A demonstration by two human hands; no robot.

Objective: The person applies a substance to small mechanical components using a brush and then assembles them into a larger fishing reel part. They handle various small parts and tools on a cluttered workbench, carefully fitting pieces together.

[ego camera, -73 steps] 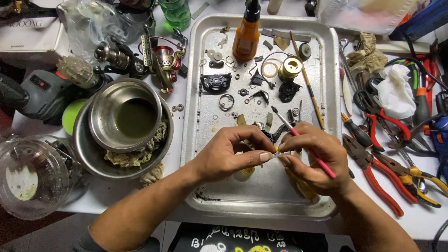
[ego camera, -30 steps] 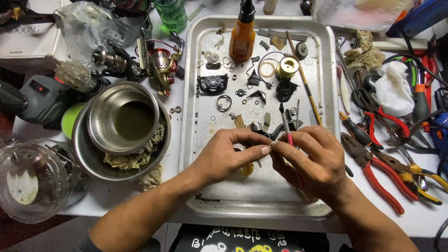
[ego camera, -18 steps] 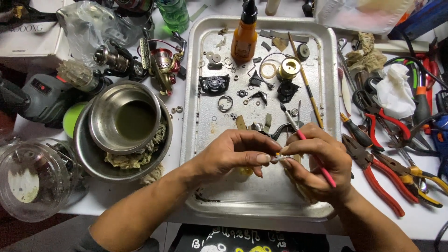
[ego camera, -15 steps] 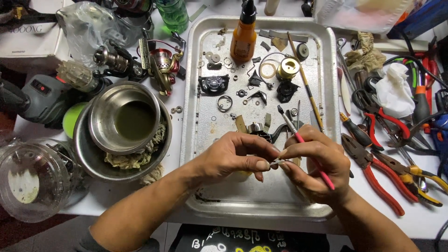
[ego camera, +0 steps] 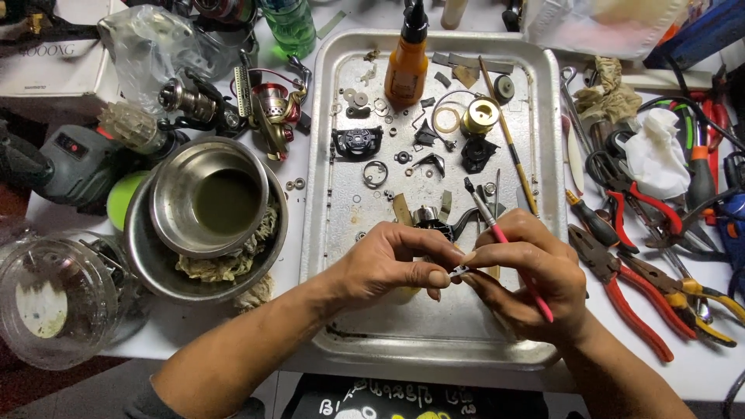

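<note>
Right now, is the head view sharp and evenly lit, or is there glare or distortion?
Head view: sharp around the left hand and right hand; the small metal part pinched between them is too tiny to resolve; bright sheen on the metal tray and nested steel bowls; edges bow slightly, wide-angle.

Orange squeeze bottle point(ego camera: 407, 60), nested steel bowls point(ego camera: 208, 203), red-handled pliers point(ego camera: 630, 289), perhaps a fishing reel point(ego camera: 268, 102) beside the tray.

Bare forearms, dark sleeve edge
</note>
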